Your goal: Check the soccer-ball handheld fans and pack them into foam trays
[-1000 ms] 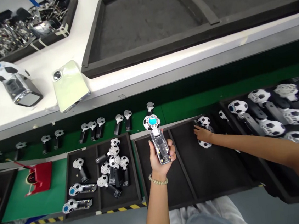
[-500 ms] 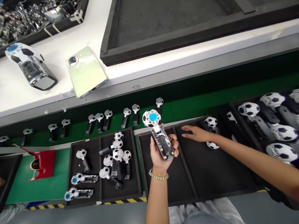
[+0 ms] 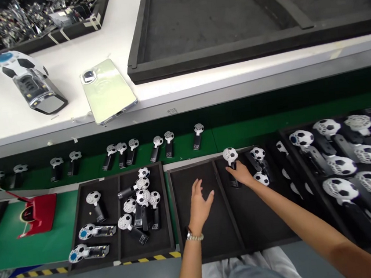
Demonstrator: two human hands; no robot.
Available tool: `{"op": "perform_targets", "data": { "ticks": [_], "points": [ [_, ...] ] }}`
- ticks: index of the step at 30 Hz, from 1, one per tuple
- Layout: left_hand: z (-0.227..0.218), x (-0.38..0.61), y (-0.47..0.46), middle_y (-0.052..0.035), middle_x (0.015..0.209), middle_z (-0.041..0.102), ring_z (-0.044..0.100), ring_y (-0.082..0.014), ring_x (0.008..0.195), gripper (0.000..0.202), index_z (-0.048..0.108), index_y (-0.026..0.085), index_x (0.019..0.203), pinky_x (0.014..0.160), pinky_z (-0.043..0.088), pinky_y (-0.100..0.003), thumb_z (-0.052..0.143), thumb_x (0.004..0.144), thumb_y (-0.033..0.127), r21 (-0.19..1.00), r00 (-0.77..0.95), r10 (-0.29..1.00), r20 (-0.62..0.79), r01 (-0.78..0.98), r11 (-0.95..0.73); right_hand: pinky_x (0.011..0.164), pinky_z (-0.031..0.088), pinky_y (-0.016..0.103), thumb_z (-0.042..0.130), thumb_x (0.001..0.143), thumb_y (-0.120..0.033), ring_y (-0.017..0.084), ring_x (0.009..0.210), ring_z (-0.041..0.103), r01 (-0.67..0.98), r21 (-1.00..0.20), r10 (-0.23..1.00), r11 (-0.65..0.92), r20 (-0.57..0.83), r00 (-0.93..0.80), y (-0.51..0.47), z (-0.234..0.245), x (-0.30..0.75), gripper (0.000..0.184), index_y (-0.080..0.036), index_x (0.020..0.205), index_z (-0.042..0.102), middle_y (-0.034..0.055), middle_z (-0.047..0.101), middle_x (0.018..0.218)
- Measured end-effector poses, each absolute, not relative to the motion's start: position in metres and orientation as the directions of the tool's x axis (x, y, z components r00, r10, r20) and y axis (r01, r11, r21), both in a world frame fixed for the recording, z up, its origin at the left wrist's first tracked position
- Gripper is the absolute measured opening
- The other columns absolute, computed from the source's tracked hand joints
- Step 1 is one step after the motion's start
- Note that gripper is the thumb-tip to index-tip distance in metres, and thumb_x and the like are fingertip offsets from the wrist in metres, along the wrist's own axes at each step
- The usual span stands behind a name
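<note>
Left hand (image 3: pixel 199 205) emptied, right (image 3: pixel 241 173) grips lattice soccer-ball (image 3: pixel 230 155)

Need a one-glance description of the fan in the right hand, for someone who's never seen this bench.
Find the black two-compartment tray directly in front of the person, just below the green strip. At its far edge, the right hand grips the dark handle of a white football-patterned fan. It's the only fan held in a hand.

The small label (image 3: pixel 172 111) on the bench edge (image 3: pixel 233 90) is unreadable; no other text shows.
</note>
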State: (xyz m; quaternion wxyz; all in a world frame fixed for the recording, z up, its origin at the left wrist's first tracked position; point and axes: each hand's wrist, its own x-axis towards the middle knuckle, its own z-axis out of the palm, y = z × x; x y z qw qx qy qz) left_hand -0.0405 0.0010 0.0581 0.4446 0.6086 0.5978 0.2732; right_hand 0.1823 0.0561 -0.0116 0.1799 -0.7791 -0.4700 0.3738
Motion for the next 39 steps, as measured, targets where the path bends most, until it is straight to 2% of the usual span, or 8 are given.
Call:
{"op": "perform_targets", "data": {
  "ticks": [5,11,16,24,28,33,36,39],
  "points": [
    [0.02,-0.101,-0.018,-0.016,0.131,0.044,0.054,-0.0259,0.11,0.042,0.05,0.015,0.118,0.093,0.044,-0.043,0.051,0.082,0.036,0.723,0.064,0.971,-0.232,0.678,0.128,0.083,0.044,0.043,0.052,0.086,-0.032,0.037,0.099,0.06,0.795,-0.335,0.825,-0.505,-0.458,0.331,0.039,-0.042,0.219,0.045,0.005,0.112,0.05,0.0304,0.061,0.1],
    [0.001,-0.143,-0.04,-0.0165,0.118,0.053,0.049,-0.028,0.117,0.034,0.054,0.011,0.111,0.101,0.038,-0.044,0.045,0.084,0.031,0.566,-0.016,0.973,-0.232,0.811,0.148,0.084,0.044,0.045,0.062,0.079,-0.03,0.038,0.102,0.059,0.921,-0.122,0.809,-0.369,-0.531,0.254,0.054,-0.055,0.229,0.026,-0.008,0.091,0.066,0.0228,0.064,0.103],
    [0.002,-0.186,-0.039,-0.0215,0.124,0.045,0.043,-0.0317,0.12,0.04,0.049,0.007,0.116,0.099,0.037,-0.047,0.043,0.085,0.033,0.409,-0.241,0.971,0.005,0.886,0.217,0.077,0.046,0.047,0.063,0.078,-0.04,0.04,0.098,0.06,0.927,-0.021,0.778,-0.375,-0.551,0.302,0.086,-0.041,0.225,0.035,-0.007,0.089,0.068,0.0261,0.064,0.099],
    [-0.014,-0.26,-0.006,-0.0215,0.095,0.055,0.055,-0.0357,0.095,0.047,0.048,-0.002,0.113,0.078,0.044,-0.047,0.045,0.084,0.036,0.033,-0.452,0.888,0.09,0.892,0.451,0.086,0.043,0.05,0.051,0.077,-0.063,0.043,0.108,0.051,0.627,-0.573,0.84,-0.528,-0.463,0.284,0.207,-0.021,0.145,0.085,0.003,0.129,0.037,0.0309,0.052,0.115],
    [-0.017,-0.269,-0.006,-0.0188,0.099,0.057,0.056,-0.0328,0.097,0.048,0.043,0.004,0.119,0.083,0.044,-0.046,0.049,0.083,0.035,0.205,-0.455,0.887,0.075,0.878,0.433,0.092,0.041,0.049,0.067,0.069,-0.051,0.045,0.12,0.039,0.488,-0.619,0.788,-0.615,-0.5,0.359,0.251,-0.034,0.106,0.095,0.001,0.135,0.022,0.036,0.03,0.133],
    [0.01,-0.248,-0.013,-0.0095,0.099,0.059,0.06,-0.0196,0.083,0.061,0.037,0.016,0.12,0.075,0.048,-0.034,0.067,0.071,0.038,0.872,-0.648,0.711,-0.273,0.145,0.467,0.093,0.043,0.047,0.066,0.071,-0.029,0.039,0.122,0.04,0.219,-0.737,0.76,-0.639,-0.56,0.33,0.243,-0.026,0.104,0.082,-0.005,0.134,0.018,0.0318,0.032,0.134],
    [0.039,-0.215,-0.007,-0.0075,0.092,0.06,0.053,-0.0101,0.064,0.041,0.052,0.014,0.102,0.059,0.045,-0.023,0.065,0.071,0.037,0.793,-0.407,0.732,-0.546,-0.534,0.294,0.081,0.051,0.036,0.052,0.077,-0.024,0.025,0.104,0.056,0.033,-0.808,0.802,-0.589,-0.579,0.145,0.211,-0.005,0.103,0.047,-0.011,0.12,0.041,0.019,0.052,0.119],
    [0.07,-0.174,0.008,-0.0061,0.085,0.058,0.042,-0.0043,0.051,0.032,0.058,0.013,0.093,0.047,0.037,-0.018,0.059,0.075,0.039,0.525,-0.066,0.88,-0.469,-0.823,0.218,0.071,0.053,0.031,0.044,0.072,-0.021,0.018,0.088,0.059,-0.406,-0.733,0.836,-0.546,-0.508,-0.207,0.169,0.025,0.09,0.032,-0.013,0.101,0.054,0.012,0.059,0.102]
  ]
}}
